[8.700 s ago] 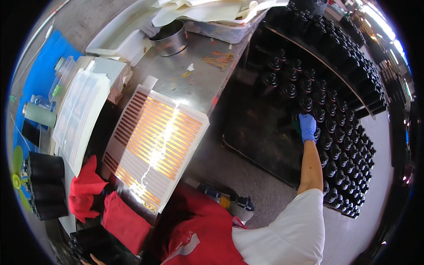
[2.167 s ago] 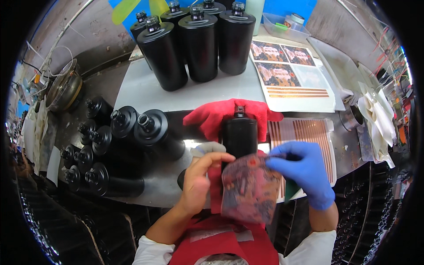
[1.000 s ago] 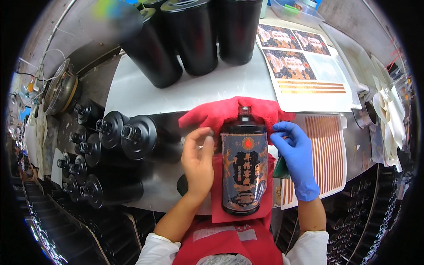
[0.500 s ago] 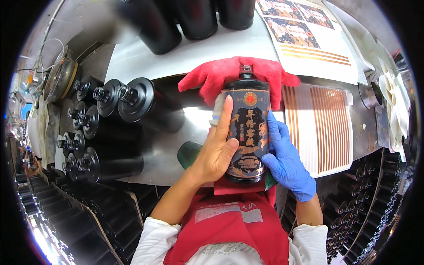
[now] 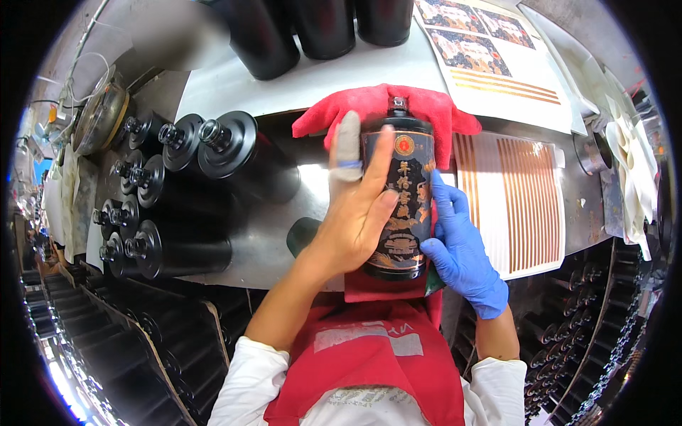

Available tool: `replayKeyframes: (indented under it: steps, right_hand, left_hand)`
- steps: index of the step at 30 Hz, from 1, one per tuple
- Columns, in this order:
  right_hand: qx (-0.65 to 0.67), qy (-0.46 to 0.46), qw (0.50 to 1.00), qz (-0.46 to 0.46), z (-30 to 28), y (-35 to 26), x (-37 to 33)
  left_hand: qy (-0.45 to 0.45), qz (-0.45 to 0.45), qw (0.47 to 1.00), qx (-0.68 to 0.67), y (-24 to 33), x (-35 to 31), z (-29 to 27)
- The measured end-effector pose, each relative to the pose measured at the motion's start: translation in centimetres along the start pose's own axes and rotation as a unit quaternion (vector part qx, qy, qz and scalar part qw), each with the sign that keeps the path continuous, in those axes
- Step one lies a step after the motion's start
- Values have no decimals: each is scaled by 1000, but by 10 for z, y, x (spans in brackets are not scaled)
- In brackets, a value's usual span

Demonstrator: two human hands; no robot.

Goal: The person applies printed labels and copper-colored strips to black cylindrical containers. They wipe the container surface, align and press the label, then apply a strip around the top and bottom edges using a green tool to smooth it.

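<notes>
A black glass bottle (image 5: 406, 213) with a dark, gold-and-copper patterned label lies in front of me, neck pointing away, on a red cloth (image 5: 341, 106). My left hand (image 5: 355, 224) is bare except for pale wrapping with a blue band on one finger. Its fingers are stretched and spread, the finger beside the wrapped one and the thumb lying over the label's left side. In a blue glove, my right hand (image 5: 463, 259) grips the bottle's right side, thumb near the base and fingers along the edge. The bottle's underside is hidden.
Several black bottles (image 5: 249, 160) lie at the left, necks toward me. More black bottles (image 5: 323, 32) stand at the back. Printed label sheets (image 5: 490, 57) and a sheet of copper strips (image 5: 511, 206) lie at the right. Crates of bottles (image 5: 170, 341) flank the bench.
My left hand has slid right over the label, its wrapped finger now raised apart at the bottle's left. The bottle has shifted slightly away from me. My right hand keeps its grip.
</notes>
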State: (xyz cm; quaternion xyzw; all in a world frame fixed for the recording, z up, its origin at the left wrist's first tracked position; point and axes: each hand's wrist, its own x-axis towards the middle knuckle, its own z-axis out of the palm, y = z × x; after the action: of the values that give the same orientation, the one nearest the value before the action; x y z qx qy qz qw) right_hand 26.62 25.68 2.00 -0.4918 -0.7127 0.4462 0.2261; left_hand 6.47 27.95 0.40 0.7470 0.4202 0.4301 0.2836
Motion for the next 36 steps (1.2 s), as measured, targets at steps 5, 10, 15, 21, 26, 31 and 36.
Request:
replayKeyframes:
  steps: [5, 10, 15, 21, 26, 31, 36]
  right_hand:
    - [26, 7, 999, -44, 6, 8, 3]
    - [24, 16, 998, -52, 8, 13, 5]
    - [11, 8, 998, -56, 5, 13, 5]
    - [12, -2, 1000, -23, -7, 8, 2]
    - [-58, 19, 997, -45, -21, -13, 12]
    - [-10, 6, 998, -57, -15, 2, 27]
    - [26, 11, 998, -62, -14, 2, 28]
  left_hand:
    - [7, 6, 1000, 2, -3, 7, 1]
    - [5, 10, 1000, -2, -7, 10, 2]
    - [21, 3, 999, -46, -7, 6, 4]
    - [39, -71, 981, -178, -11, -12, 10]
    - [11, -28, 993, -115, -7, -6, 4]
    - [4, -19, 997, -79, -14, -3, 3]
    - [-14, -19, 999, 29, -15, 1, -7]
